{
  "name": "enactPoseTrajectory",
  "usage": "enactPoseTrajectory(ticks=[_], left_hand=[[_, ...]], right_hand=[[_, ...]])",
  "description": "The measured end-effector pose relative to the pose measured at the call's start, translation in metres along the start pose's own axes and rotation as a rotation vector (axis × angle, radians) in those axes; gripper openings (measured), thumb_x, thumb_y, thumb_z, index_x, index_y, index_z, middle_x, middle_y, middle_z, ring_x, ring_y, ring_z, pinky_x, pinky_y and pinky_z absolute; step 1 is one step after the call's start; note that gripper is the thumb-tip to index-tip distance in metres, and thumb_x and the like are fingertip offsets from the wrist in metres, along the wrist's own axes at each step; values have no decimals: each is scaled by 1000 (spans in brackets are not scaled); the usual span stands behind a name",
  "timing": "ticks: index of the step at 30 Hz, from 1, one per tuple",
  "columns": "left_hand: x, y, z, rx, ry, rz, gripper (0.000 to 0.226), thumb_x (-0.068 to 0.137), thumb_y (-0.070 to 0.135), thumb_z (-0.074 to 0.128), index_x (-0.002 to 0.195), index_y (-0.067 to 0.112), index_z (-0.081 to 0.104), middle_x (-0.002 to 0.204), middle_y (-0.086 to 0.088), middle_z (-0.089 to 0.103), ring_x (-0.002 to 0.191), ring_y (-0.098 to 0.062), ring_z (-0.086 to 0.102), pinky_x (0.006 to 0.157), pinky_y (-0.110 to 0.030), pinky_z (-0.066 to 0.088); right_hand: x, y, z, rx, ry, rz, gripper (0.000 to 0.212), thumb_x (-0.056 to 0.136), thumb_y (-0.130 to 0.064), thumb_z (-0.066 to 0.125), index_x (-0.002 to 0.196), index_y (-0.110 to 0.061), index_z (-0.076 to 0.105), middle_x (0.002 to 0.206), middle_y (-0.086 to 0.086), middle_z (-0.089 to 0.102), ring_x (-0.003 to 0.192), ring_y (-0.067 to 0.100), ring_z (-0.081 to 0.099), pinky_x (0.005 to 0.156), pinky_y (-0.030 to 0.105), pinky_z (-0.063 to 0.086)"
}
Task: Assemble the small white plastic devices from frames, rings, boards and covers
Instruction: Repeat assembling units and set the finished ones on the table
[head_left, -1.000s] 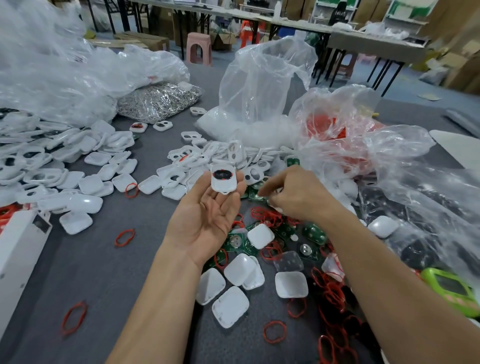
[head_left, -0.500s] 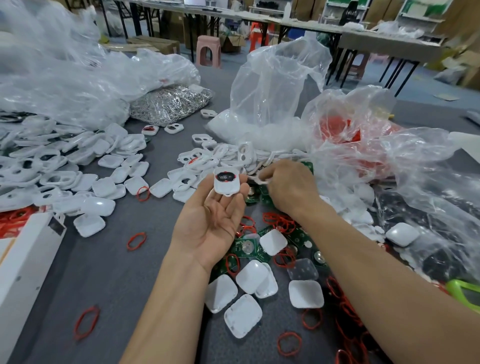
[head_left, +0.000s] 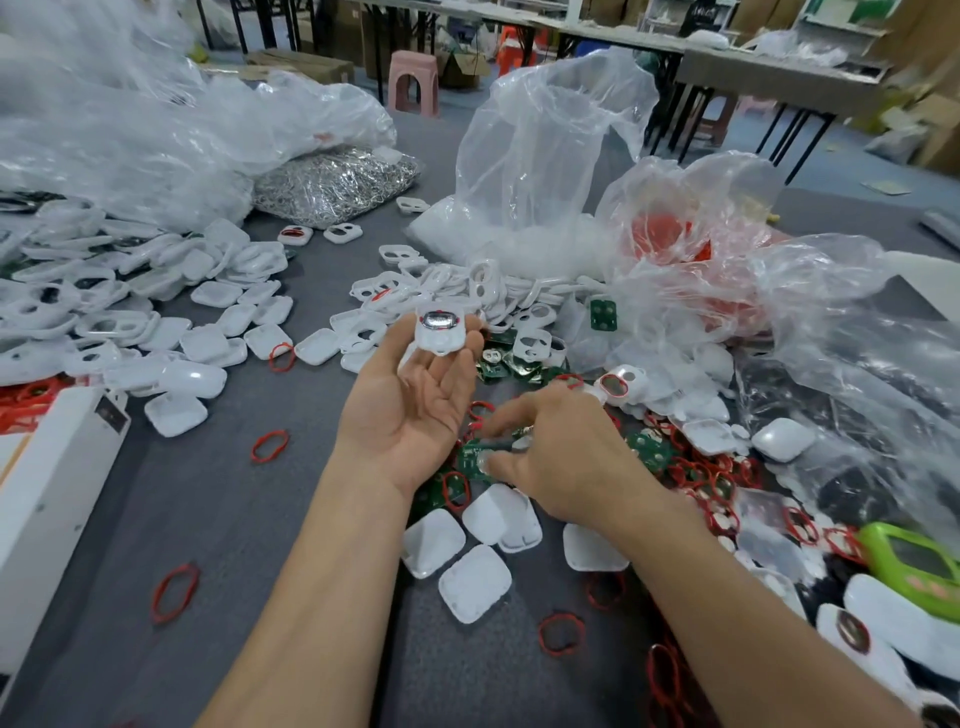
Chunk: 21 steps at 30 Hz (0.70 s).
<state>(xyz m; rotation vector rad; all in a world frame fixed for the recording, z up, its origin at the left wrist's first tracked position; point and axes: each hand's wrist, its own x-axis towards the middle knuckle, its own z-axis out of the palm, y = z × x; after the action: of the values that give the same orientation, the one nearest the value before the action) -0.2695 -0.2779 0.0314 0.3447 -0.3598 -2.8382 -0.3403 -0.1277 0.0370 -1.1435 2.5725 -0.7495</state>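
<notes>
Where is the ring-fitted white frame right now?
The white frame is centre of the head view, pinched at the fingertips of the left hand, above the right hand, which reaches into the green boards.

A small assembly workshop on a factory floor. A grey worktop is heaped with loose white plastic covers, red rings and green circuit boards, beside bulging clear plastic bags of parts. Behind stand long tables, cardboard boxes and a pink stool.
</notes>
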Motion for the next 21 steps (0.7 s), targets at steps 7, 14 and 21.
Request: enactPoseTrajectory(ticks=[7,14,21], left_hand=[[-2,0,0,5,-5,15,40,81,27,68,108,-2,70,102,-16,76,77,-25,77,61,-27,62],[-1,-2,3,37,12,17,40,80,27,69,109,0,68,102,-16,76,78,-24,77,59,-26,62],[-2,-8,2,133,26,11,43,82,28,68,114,-1,66,103,-17,76,78,-24,76,60,-25,61]], right_hand=[[-10,12,-7,19,158,141,10,79,-34,84,82,-26,78,84,-11,72,78,7,65,76,28,51],[-21,0,-8,-50,241,51,16,83,-21,77,96,-28,81,94,-8,76,89,12,64,85,29,51],[-14,-7,-4,-228,95,137,39,85,-22,71,123,-26,72,121,0,71,113,24,62,101,38,49]])
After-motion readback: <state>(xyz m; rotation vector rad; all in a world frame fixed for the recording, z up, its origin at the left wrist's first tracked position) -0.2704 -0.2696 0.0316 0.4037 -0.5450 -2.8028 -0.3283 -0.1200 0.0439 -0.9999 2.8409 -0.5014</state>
